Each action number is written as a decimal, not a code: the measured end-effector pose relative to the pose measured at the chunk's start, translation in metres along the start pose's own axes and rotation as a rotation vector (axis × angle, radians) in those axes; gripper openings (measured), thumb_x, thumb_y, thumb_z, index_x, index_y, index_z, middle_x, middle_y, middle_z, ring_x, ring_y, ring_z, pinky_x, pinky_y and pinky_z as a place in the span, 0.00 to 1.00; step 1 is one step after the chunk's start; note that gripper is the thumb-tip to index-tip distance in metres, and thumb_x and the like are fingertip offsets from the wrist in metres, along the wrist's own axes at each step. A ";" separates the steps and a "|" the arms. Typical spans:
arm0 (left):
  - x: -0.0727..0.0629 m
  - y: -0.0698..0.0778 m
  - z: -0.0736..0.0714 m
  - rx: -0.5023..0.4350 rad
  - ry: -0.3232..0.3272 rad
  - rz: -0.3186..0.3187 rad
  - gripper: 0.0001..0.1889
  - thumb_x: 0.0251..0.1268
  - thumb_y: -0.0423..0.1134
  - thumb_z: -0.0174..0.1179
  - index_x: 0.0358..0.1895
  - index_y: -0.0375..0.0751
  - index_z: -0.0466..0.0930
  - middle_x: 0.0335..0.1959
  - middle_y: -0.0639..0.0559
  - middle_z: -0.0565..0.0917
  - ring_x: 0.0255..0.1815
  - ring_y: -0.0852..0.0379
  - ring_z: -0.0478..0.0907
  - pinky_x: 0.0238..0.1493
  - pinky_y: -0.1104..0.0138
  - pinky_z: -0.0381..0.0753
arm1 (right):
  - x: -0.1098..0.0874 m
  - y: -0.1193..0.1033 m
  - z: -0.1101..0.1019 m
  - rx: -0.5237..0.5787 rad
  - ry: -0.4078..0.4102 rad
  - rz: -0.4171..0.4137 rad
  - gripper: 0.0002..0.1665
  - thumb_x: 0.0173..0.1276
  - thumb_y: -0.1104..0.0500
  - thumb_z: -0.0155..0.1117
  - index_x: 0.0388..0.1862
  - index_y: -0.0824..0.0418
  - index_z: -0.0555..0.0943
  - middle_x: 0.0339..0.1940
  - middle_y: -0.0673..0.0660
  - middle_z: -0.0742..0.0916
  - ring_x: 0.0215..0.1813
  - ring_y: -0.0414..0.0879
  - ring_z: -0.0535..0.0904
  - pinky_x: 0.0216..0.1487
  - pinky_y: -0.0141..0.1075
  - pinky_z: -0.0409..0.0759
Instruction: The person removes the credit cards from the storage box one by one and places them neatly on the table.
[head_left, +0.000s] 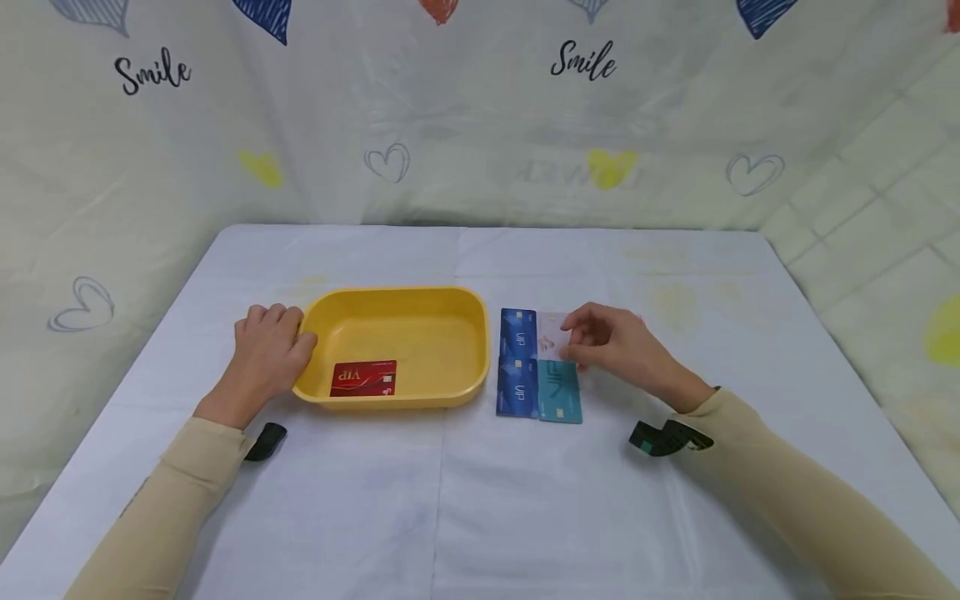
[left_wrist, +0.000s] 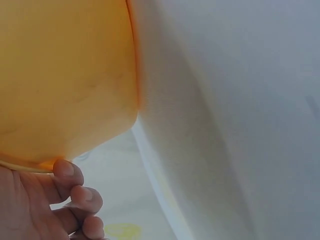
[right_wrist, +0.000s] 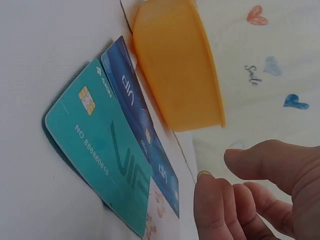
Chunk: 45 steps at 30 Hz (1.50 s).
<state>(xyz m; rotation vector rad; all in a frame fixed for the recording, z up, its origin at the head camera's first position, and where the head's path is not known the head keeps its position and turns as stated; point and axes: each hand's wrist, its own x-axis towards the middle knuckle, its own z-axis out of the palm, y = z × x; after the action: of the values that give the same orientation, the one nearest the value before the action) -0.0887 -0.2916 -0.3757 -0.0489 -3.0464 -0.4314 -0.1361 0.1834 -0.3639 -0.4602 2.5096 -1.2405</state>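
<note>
My left hand (head_left: 272, 350) grips the left rim of a yellow plastic tray (head_left: 405, 292), thumb over the edge and curled fingers outside it. Inside the tray lies a red VIP card (head_left: 363, 379), near its front wall. Just right of the tray, cards lie in a two-by-two block: a dark blue card (head_left: 518, 333) behind another blue card (head_left: 517, 387), a pale floral card (head_left: 551, 329) and a teal card (right_wrist: 100, 135). Over the floral card's right edge is my right hand (head_left: 618, 346), its fingers loosely curled, with a gap between thumb and fingertips and nothing held.
A white cloth (head_left: 360, 517) covers the table. Behind it hangs a pale curtain (head_left: 480, 117) printed with hearts and the word Smile. A black wrist device (head_left: 667, 437) sits below the right wrist, and another black device (head_left: 266, 442) by the left.
</note>
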 end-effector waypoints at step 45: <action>0.003 -0.006 0.000 -0.039 0.009 0.001 0.15 0.71 0.41 0.40 0.42 0.32 0.73 0.38 0.38 0.72 0.51 0.35 0.61 0.52 0.44 0.58 | 0.069 -0.074 0.024 0.054 0.028 -0.177 0.17 0.68 0.52 0.73 0.53 0.52 0.81 0.40 0.55 0.86 0.40 0.50 0.85 0.48 0.44 0.88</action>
<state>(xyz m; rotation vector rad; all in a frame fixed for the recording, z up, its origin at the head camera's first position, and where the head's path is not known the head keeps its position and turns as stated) -0.0923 -0.2973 -0.3768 -0.0500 -3.0287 -0.4901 -0.1780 0.0952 -0.3267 -0.6682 2.4963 -1.3837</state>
